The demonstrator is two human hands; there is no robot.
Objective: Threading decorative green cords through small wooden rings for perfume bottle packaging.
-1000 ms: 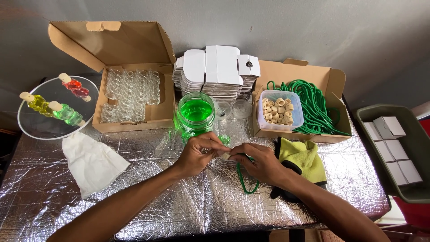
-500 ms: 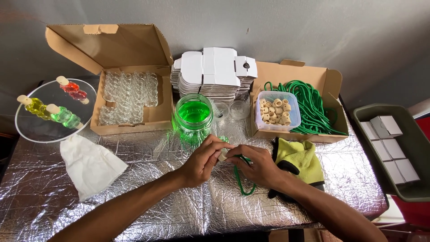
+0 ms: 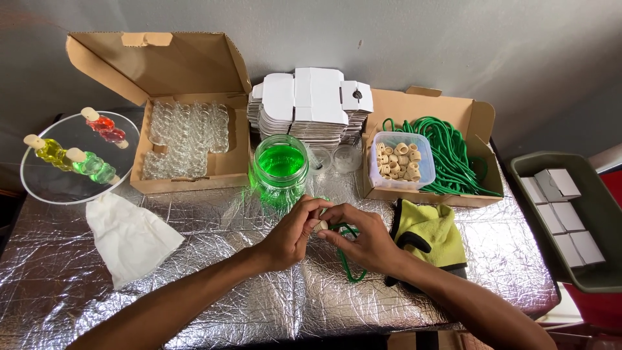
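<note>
- In front of the left hand [image 3: 289,234] and right hand [image 3: 366,243], the glass jar of green liquid [image 3: 280,166] stands near and blocks the straight way forward.
- Behind the jar, the stack of flat white boxes [image 3: 310,104] closes the back.
- On the right, the yellow glove [image 3: 431,236] lies just beside the right hand.
- On the left, bare foil of the bench [image 3: 214,220] is open up to the white cloth [image 3: 129,236].
- The near foil between the two forearms is open too.

An open brown box [image 3: 170,97] of clear vials stands far left on the desk [image 3: 214,298]; flat white cartons [image 3: 310,104] are stacked mid-back; another brown box [image 3: 447,116] holds green cord; small white boxes [image 3: 560,210] fill a green tray [image 3: 599,282] at right.
</note>
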